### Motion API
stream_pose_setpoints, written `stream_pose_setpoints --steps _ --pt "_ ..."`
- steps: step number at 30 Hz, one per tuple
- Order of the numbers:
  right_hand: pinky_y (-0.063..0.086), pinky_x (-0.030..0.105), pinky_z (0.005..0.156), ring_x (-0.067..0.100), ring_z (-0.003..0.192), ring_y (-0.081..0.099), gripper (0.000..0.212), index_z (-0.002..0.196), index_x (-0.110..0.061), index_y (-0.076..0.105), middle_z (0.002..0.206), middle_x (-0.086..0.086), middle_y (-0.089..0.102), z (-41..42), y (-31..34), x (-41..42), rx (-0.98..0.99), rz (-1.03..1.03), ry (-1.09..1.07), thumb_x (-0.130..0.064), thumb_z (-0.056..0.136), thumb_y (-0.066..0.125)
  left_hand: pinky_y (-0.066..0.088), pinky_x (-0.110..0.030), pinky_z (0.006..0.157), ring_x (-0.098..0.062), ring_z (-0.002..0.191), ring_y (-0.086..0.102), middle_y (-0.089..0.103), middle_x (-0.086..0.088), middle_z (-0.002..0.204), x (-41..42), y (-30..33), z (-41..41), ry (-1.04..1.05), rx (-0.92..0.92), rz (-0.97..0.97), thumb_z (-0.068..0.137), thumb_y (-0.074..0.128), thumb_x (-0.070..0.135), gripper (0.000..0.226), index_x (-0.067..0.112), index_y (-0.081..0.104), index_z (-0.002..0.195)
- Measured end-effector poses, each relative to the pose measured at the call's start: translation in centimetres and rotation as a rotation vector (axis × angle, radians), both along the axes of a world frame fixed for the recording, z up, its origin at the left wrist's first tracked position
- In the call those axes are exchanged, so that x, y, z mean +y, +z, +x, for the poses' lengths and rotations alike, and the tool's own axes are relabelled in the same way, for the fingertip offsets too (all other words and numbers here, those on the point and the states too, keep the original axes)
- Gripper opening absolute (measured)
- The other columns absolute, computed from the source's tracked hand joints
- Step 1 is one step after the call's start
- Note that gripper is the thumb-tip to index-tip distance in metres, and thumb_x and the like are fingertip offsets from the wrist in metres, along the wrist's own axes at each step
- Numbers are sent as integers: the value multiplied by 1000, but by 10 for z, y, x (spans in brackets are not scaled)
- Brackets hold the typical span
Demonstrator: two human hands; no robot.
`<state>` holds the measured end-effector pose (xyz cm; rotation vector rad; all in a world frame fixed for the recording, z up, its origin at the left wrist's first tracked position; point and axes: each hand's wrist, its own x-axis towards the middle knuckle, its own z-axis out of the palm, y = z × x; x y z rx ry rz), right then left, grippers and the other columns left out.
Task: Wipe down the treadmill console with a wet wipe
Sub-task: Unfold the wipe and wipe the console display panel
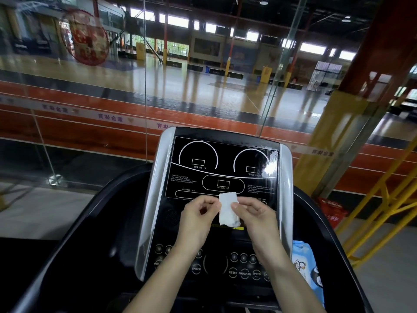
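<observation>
Both hands pinch a folded wet wipe [228, 210] above the console [222, 168]: left hand [198, 216] at its left edge, right hand [253, 214] at its right. I would open it flat before wiping, so more of the damp cloth meets the console.

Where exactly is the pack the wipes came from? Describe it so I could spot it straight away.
Start at the treadmill console, the black panel with silver side rails. Follow its right rail down to the bottom right, past the right hand holding the white wipe. There sits the wipe pack: soft, light blue and white with a cartoon print, the only bright thing against the black frame.
</observation>
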<state>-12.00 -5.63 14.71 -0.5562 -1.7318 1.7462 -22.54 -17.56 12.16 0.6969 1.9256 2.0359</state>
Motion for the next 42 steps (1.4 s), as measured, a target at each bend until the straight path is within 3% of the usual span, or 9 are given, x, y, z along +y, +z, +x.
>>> stream_pose_setpoints --steps 2,7,10,15,20,27,34,38,42 --pt "59 41 91 28 94 79 12 98 -18 82 98 11 82 1 -2 -1 2 9 -17 -9 93 78 51 -23 87 -4 93 70 77 5 92 -1 2 0 33 -12 7 92 77 23 9 31 76 98" --pt "58 41 99 29 104 76 20 105 -19 82 103 8 82 3 -2 -4 -3 50 21 -4 95 74 54 -29 95 -9 101 72 80 8 98 -1 6 3 -20 -18 52 96 72 18 10 23 80 95" --pt "57 38 100 20 105 77 20 106 -20 83 105 3 83 4 2 -6 -14 90 46 -6 93 77 55 -28 96 -10 103 73 81 5 102 -2 11 6 -73 -49 86 99 69 19 12 19 81 101" --pt "56 37 103 14 106 77 17 106 -19 84 102 -1 83 6 1 -9 -38 143 51 -11 93 78 55 -18 82 -12 95 76 81 -2 96 -2 14 11 -96 -146 142 94 76 23 12 12 79 98" --pt "56 39 105 13 108 76 16 103 -21 86 106 -4 83 7 -1 -10 -51 199 58 -11 93 79 53 -13 78 -11 91 75 80 -3 91 -4 14 13 -75 -155 124 93 76 19 10 9 79 94" --pt "58 44 103 14 102 78 12 99 -21 85 100 -3 83 10 -1 -17 -46 196 -19 -12 91 81 58 -39 97 -20 98 76 80 -6 97 -8 12 17 -109 -212 115 100 66 21 16 14 80 95" --pt "60 44 94 18 95 74 15 98 -33 79 95 -4 78 7 -4 -27 -27 274 -117 -27 87 87 56 -27 94 -19 102 74 80 -4 99 -11 17 21 -161 -88 98 103 62 18 20 14 80 99" --pt "57 38 95 14 94 75 15 89 -23 79 90 -1 80 9 -2 -26 -16 235 -112 -10 96 75 54 -26 92 -23 102 72 79 -6 98 -14 16 22 -147 -65 89 103 62 18 20 11 78 95" --pt "54 28 81 14 81 69 15 87 -16 71 85 -4 76 12 -5 -17 -42 180 -127 -8 99 67 52 -39 90 -24 89 65 72 -6 90 -17 9 13 -48 -158 106 104 58 22 20 15 71 91"
